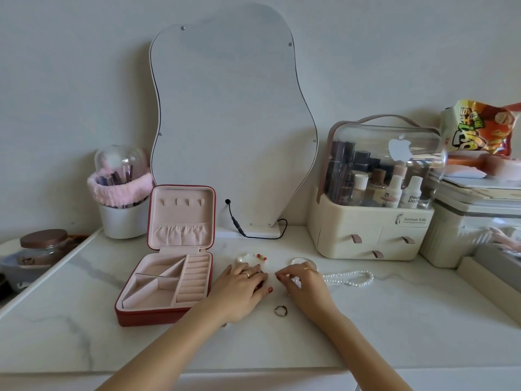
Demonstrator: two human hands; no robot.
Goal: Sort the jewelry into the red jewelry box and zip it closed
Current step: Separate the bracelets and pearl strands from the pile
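Marble-patterned white tabletop (366, 320) stretches in front of me, with the red jewelry box (166, 280) lying open on it to my left, lid upright, its pink compartments and ring rolls showing nothing inside. My left hand (242, 289) lies palm down just right of the box, fingers spread and fairly straight, resting on the table over something dark I cannot make out. Just beyond its fingertips sits a beaded bracelet (252, 257) with pearl, red and green beads. My right hand (303, 283) is beside it, fingers curled down toward the table; whether they pinch anything I cannot tell. A thin silver bangle (303, 260) peeks out behind that hand, and a pearl necklace (349, 278) trails off to its right. 1 dark ring (281, 310) lies between my wrists. At the back stand a wavy mirror (231, 122) and a cosmetics organizer (372, 221).
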